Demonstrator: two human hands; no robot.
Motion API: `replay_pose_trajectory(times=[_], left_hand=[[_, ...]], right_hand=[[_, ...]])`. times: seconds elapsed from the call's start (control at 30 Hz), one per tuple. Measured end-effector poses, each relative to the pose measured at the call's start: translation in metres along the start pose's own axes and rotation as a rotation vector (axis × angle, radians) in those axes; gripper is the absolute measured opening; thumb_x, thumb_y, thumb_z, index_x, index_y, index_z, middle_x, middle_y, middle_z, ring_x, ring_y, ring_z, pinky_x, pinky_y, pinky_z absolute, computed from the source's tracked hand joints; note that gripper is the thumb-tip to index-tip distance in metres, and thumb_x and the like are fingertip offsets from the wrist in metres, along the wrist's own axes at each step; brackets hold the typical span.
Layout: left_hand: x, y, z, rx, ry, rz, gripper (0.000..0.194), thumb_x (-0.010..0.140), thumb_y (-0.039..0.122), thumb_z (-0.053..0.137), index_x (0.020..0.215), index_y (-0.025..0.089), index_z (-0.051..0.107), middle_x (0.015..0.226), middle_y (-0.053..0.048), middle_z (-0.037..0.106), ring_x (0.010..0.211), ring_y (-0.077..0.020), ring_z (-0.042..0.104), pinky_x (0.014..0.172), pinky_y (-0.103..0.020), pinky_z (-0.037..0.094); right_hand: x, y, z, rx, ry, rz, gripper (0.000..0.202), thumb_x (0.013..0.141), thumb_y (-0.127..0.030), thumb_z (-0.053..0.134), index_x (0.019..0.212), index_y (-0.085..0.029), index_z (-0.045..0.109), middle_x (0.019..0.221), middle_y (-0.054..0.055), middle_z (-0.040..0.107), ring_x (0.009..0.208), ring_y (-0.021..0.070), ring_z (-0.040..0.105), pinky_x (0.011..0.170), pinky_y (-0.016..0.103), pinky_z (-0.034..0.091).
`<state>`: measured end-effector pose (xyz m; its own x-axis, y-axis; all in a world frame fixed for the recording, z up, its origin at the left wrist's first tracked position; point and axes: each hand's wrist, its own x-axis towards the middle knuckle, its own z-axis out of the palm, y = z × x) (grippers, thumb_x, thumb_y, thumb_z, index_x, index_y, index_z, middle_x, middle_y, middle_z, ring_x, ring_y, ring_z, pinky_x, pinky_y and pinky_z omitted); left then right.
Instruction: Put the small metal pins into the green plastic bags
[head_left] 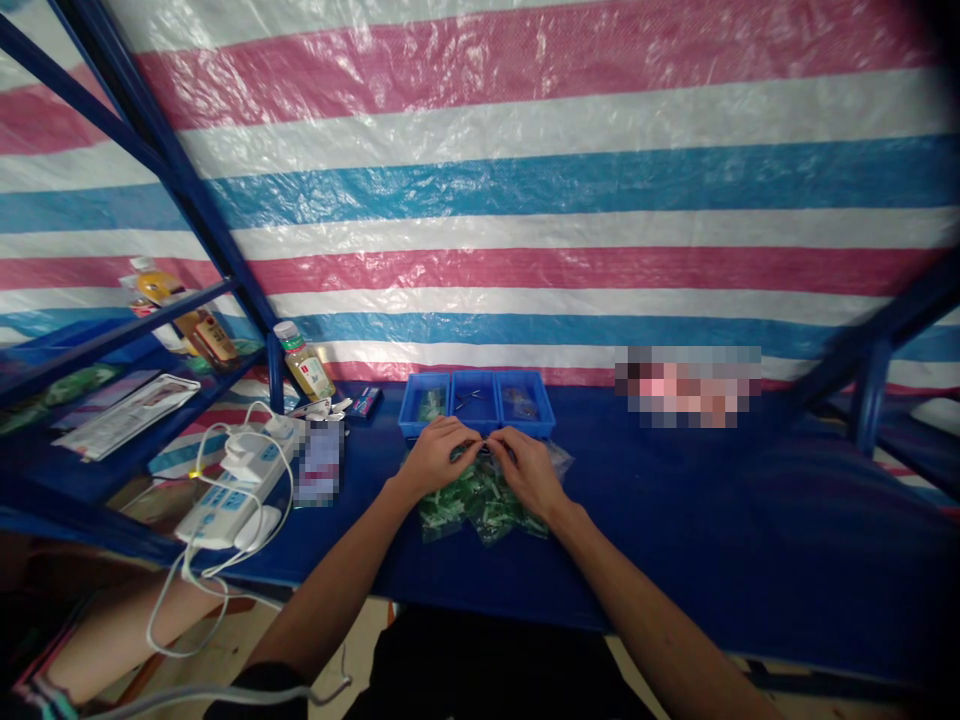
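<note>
1. Observed left hand closed to a pinch, thumb brought up to fingertips, above the bags.
2. Found right hand likewise pinched, fingertips next to those of the left.
3. Noted a small dark item at the meeting point, apparently gripped from both sides; cannot identify, being tiny and partly covered by fingers.
4. Located several clear bags of green and white pieces lying on the blue table, beneath the hands and extending toward the body.
5. Recorded a blue three-compartment tray just beyond the hands, with a slim metal tool in the middle compartment.
6. Noted a power strip with white cables, well apart, to the left.
7. Judged the step in hand as fine two-handed fingertip work on the small dark item; cannot confirm the exact operation.
8. Assessed the next move as calling for a firm pinch on both sides, small finger motions and care against dropping the piece among the bags.
</note>
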<state>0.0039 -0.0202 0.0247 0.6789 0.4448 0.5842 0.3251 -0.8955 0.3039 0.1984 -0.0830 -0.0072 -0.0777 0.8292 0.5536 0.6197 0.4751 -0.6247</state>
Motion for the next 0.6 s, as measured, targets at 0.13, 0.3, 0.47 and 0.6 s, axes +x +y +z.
replay_pose_trajectory(times=[0.13, 0.3, 0.47, 0.6], left_hand=[[-0.0003, 0.0002, 0.0004, 0.0, 0.001, -0.009, 0.015, 0.099, 0.024, 0.056, 0.094, 0.017, 0.067, 0.087, -0.006, 0.071, 0.083, -0.0181, 0.063, 0.081, -0.033, 0.046], [-0.0003, 0.0008, 0.0008, 0.003, -0.008, -0.007, 0.015, 0.099, 0.025, 0.056, 0.095, 0.017, 0.068, 0.086, -0.006, 0.071, 0.083, -0.0183, 0.064, 0.08, -0.033, 0.047], [-0.0003, 0.0019, 0.0022, -0.015, 0.001, 0.005, 0.015, 0.099, 0.024, 0.056, 0.096, 0.017, 0.069, 0.087, -0.007, 0.071, 0.082, -0.0183, 0.064, 0.079, -0.032, 0.049], [-0.0015, 0.0007, 0.0032, -0.049, 0.009, -0.017, 0.014, 0.099, 0.024, 0.056, 0.096, 0.017, 0.068, 0.083, -0.006, 0.068, 0.079, -0.0176, 0.062, 0.076, -0.031, 0.049]], right_hand=[[-0.0014, 0.0008, 0.0007, -0.001, -0.007, -0.023, 0.016, 0.102, -0.03, 0.05, 0.11, -0.023, 0.063, 0.096, 0.004, 0.072, 0.081, 0.0208, 0.067, 0.075, 0.031, 0.049], [-0.0012, -0.0009, 0.0006, -0.018, -0.005, -0.035, 0.016, 0.102, -0.026, 0.047, 0.102, -0.024, 0.063, 0.096, 0.004, 0.071, 0.084, 0.021, 0.067, 0.077, 0.031, 0.048], [-0.0006, 0.0007, -0.0005, -0.041, 0.006, -0.005, 0.018, 0.103, -0.029, 0.048, 0.096, -0.024, 0.063, 0.093, 0.004, 0.07, 0.082, 0.0212, 0.067, 0.078, 0.032, 0.048], [-0.0017, 0.0008, -0.0004, -0.021, 0.002, -0.002, 0.014, 0.101, -0.03, 0.05, 0.106, -0.024, 0.062, 0.094, 0.003, 0.071, 0.078, 0.0205, 0.067, 0.073, 0.031, 0.048]])
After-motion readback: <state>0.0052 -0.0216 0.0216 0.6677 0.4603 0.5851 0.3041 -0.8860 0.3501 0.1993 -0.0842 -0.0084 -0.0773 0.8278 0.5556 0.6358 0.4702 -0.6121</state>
